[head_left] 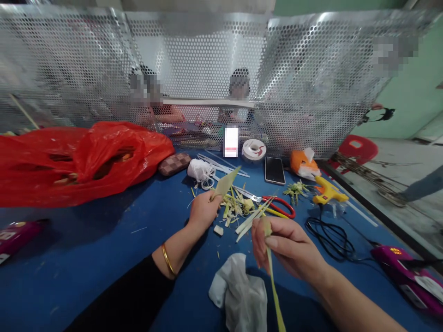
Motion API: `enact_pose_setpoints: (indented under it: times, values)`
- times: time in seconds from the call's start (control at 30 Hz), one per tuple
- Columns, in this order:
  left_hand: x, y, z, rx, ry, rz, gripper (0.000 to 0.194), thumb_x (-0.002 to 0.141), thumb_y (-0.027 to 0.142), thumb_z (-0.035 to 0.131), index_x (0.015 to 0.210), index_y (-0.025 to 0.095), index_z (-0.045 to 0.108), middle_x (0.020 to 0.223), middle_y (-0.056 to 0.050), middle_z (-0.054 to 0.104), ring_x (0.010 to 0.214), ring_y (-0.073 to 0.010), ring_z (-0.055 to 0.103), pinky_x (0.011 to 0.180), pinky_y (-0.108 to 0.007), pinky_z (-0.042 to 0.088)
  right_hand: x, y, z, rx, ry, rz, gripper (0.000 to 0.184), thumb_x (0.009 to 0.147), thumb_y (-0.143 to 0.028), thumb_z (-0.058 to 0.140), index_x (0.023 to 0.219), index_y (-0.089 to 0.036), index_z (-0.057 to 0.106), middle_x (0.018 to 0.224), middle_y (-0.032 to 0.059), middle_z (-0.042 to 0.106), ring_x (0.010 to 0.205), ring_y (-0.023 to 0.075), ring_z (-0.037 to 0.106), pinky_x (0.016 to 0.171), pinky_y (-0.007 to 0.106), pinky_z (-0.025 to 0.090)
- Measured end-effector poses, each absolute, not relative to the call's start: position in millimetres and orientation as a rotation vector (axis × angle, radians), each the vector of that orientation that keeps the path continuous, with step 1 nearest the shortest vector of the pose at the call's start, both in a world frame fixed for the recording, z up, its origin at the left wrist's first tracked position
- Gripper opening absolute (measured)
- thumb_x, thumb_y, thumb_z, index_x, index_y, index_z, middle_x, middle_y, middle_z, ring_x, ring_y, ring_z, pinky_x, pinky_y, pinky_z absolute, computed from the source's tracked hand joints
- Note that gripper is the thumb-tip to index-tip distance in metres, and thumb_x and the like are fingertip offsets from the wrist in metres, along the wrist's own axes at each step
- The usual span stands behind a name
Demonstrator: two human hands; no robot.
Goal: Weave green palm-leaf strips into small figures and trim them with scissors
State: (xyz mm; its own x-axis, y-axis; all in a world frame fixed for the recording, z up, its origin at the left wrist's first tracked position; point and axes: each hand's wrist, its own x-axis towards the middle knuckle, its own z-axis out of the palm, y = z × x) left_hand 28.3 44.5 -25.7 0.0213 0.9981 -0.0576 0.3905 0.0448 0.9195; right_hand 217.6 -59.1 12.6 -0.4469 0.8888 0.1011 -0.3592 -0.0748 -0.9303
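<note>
Nearest you, a long yellow-green strip hung past a crumpled grey cloth on the blue desk; one swing could have caught it there. Far left lay a magenta device, cut off by the view, then a bulging red plastic bag beside a checkered case. Loose white thread spilled just beyond your left hand, so a sideways sweep risked snagging it. That hand's fingers pinched a pale leaf piece by its lower end, tilted above the desk; too hard a squeeze seemed likely to crease it. Among the cut scraps lay scissors, blades pointing leftward, where a low reach could have met metal; I couldn't tell whether they were parted. Pale strips near the red handles could have been dragged along by any grab for them. Your right hand held the hanging strip between thumb and fingers, gripped without a gap; thin as it was, a sharp pull could have split it. Further right, a yellow glue gun lay near a coiled black cable, which your forearm could have hooked, and a lit magenta tool.
</note>
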Motion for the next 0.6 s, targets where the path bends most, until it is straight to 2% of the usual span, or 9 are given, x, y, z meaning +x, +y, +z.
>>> enact_pose_setpoints:
  times: [0.13,0.27,0.37,0.47,0.53,0.6]
  values:
    - [33.3,43.1,-24.4,1.294,1.440,0.948,0.017,0.077,0.034,0.059,0.072,0.018,0.061,0.056,0.005,0.054,0.040,-0.0081,0.046,0.042,-0.019,0.033,224.0,-53.6,20.4,-0.670,-1.197,1.614,0.024,0.077,-0.040,0.067,0.066,-0.019,0.061,0.057,-0.0003,0.055,0.042,0.0131,0.049,0.048,0.029,0.043]
    - [41.9,30.7,-12.7,1.130,1.308,0.901,0.014,0.079,0.028,0.055,0.080,0.015,0.062,0.060,0.004,0.052,0.041,-0.0067,0.046,0.041,-0.019,0.036,239.0,-24.3,7.4,-1.220,-1.311,1.008,0.026,0.078,-0.041,0.064,0.065,-0.019,0.059,0.058,0.0001,0.057,0.053,0.0145,0.053,0.056,0.027,0.044]
    - [45.9,20.3,-2.3,0.920,1.132,0.817,0.011,0.076,0.019,0.058,0.082,0.013,0.065,0.061,0.002,0.055,0.046,-0.0072,0.049,0.043,-0.018,0.038,249.8,-4.9,-8.7,-1.595,-1.394,0.750,0.030,0.082,-0.040,0.053,0.058,-0.022,0.052,0.052,-0.0008,0.053,0.048,0.0154,0.051,0.051,0.027,0.041]
    - [47.9,14.7,1.7,0.714,0.996,0.799,0.012,0.072,0.013,0.063,0.083,0.011,0.067,0.063,-0.001,0.060,0.052,-0.0087,0.055,0.050,-0.020,0.045,250.3,-2.8,-14.1,-1.695,-1.380,0.519,0.017,0.076,-0.037,0.060,0.078,-0.021,0.062,0.071,0.0035,0.062,0.058,0.0182,0.055,0.054,0.028,0.039]
    - [49.3,12.7,0.2,0.674,0.972,0.839,0.015,0.069,0.013,0.067,0.084,0.010,0.069,0.067,-0.003,0.065,0.057,-0.0103,0.059,0.058,-0.022,0.049,242.4,-10.0,-11.9,-1.662,-1.381,0.310,0.026,0.075,-0.038,0.065,0.094,-0.021,0.062,0.086,0.0057,0.063,0.065,0.0186,0.055,0.058,0.029,0.040]
    - [51.1,10.7,-3.0,0.680,0.971,0.898,0.018,0.067,0.015,0.071,0.084,0.010,0.070,0.070,-0.004,0.068,0.059,-0.0111,0.060,0.061,-0.023,0.049,229.7,-20.0,-9.7,-1.547,-1.450,0.436,0.024,0.079,-0.043,0.062,0.089,-0.021,0.059,0.077,0.0021,0.060,0.058,0.0155,0.051,0.056,0.028,0.040]
